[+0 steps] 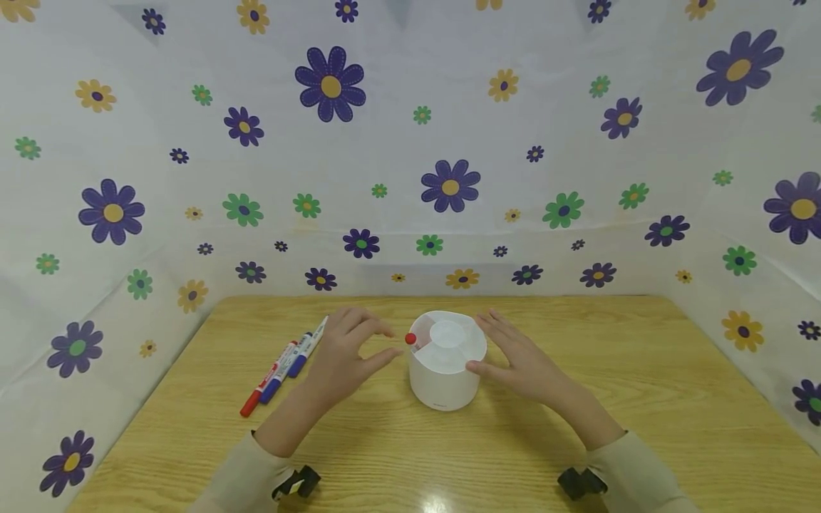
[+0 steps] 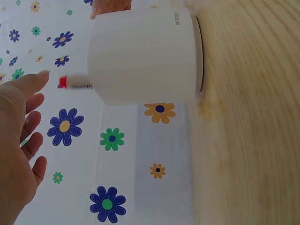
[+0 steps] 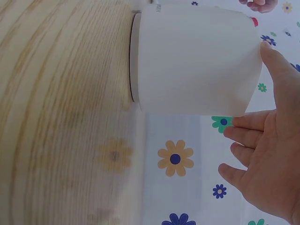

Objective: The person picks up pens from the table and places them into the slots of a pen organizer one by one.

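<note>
A white round desk organizer (image 1: 444,388) with several compartments stands on the table, in the middle of the head view. One marker with a red end (image 1: 411,339) is upright in its left compartment; the left wrist view shows that red end (image 2: 63,82) poking out past the rim. My left hand (image 1: 346,353) hovers left of the organizer, thumb and fingers spread apart, nothing between them. On the other side my right hand (image 1: 522,360) has its thumb and fingertips at the organizer's right rim, fingers extended, as the right wrist view (image 3: 267,159) also shows.
Left of my left hand lie a red marker (image 1: 269,379), a blue marker (image 1: 285,368) and another blue-capped marker (image 1: 309,345), side by side on the wooden table (image 1: 641,399). A white cloth (image 1: 398,142) with printed flowers hangs behind and at both sides.
</note>
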`<state>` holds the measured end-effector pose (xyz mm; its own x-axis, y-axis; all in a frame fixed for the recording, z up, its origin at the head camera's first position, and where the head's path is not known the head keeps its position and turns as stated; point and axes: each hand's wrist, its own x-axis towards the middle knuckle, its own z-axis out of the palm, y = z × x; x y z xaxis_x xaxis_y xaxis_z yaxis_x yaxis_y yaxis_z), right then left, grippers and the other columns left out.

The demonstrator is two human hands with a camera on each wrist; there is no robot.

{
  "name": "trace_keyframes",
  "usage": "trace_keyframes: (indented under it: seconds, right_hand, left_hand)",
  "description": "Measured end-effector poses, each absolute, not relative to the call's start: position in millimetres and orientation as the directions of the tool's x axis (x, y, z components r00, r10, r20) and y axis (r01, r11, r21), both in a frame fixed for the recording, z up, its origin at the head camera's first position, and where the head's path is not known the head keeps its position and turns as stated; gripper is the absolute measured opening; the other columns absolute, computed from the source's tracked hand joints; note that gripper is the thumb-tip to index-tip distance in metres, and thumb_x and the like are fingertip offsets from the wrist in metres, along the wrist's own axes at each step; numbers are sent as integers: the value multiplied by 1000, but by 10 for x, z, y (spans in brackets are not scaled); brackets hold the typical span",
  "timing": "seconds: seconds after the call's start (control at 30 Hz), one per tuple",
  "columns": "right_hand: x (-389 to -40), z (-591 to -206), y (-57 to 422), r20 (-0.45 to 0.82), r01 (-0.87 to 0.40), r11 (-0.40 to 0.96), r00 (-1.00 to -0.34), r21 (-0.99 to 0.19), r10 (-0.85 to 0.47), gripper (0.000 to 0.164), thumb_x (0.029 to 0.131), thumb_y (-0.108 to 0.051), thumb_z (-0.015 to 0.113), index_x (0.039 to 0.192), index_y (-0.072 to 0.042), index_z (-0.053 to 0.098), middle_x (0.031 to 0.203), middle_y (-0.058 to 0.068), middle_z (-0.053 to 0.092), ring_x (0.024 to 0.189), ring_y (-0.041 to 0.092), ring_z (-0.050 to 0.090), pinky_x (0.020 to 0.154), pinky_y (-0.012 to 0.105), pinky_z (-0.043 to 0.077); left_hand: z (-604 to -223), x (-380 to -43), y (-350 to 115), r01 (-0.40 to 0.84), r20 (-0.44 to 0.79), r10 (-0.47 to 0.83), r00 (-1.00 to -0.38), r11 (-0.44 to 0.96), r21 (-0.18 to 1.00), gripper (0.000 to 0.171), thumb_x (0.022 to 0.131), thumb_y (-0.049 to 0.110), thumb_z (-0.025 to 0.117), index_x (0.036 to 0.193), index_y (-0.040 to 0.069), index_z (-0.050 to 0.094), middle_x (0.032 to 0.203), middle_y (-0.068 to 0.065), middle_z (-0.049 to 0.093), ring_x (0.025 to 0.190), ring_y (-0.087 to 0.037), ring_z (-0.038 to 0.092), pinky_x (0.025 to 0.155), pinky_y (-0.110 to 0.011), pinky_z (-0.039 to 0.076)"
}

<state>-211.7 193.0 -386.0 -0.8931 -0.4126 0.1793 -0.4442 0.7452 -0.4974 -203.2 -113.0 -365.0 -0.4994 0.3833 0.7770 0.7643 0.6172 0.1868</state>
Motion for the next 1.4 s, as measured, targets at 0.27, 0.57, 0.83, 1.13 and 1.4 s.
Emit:
trace_keyframes:
  seconds: [0.27, 0.57, 0.83, 1.13, 1.4]
  right_hand:
    - [-2086, -3870, 1932, 194, -454, 738, -889, -500, -415, 83, 89, -52, 63, 152, -7, 31, 161, 15, 24, 150, 39, 17, 113, 66, 22]
    - [-2075, -3891, 1940, 190, -447, 745, -892, -495, -410, 83, 89, -54, 61, 152, -9, 30, 161, 14, 22, 150, 39, 17, 112, 67, 22]
    - [-2087, -3889, 1940, 182, -443, 747, -894, -495, -409, 84, 89, -54, 61, 152, -9, 30, 161, 14, 22, 150, 38, 17, 113, 66, 21]
    - [-2079, -3857, 1938, 169, -438, 747, -895, -500, -412, 84, 88, -55, 61, 152, -9, 30, 162, 14, 21, 150, 39, 16, 113, 66, 21]
    - [-2084, -3846, 1941, 159, -425, 744, -901, -516, -404, 85, 88, -55, 62, 152, -9, 30, 162, 13, 21, 150, 39, 16, 113, 66, 21]
  left_hand:
    - [-3660, -2147, -1318, 704, 757, 382, -530, 695, 142, 29, 74, 27, 84, 95, 13, 70, 93, -1, 66, 94, -18, 58, 85, -39, 47]
    - [-3781, -2390, -1645, 617, 741, 343, -577, 778, 120, 27, 76, 28, 82, 94, 10, 70, 88, -4, 66, 85, -22, 57, 78, -38, 47]
    - [-3926, -2672, -1906, 427, 601, 270, -752, 894, 134, 32, 81, 37, 76, 97, 10, 70, 92, -8, 66, 89, -28, 58, 79, -43, 48]
    - [-3948, -2973, -1923, 210, 286, 171, -943, 971, 114, 39, 89, 45, 64, 111, 13, 65, 117, -13, 61, 115, -37, 50, 96, -56, 42]
    - [-3979, -3159, -1888, 163, 176, 149, -973, 984, 66, 40, 89, 46, 63, 109, 11, 63, 117, -14, 58, 112, -37, 48, 94, -55, 38]
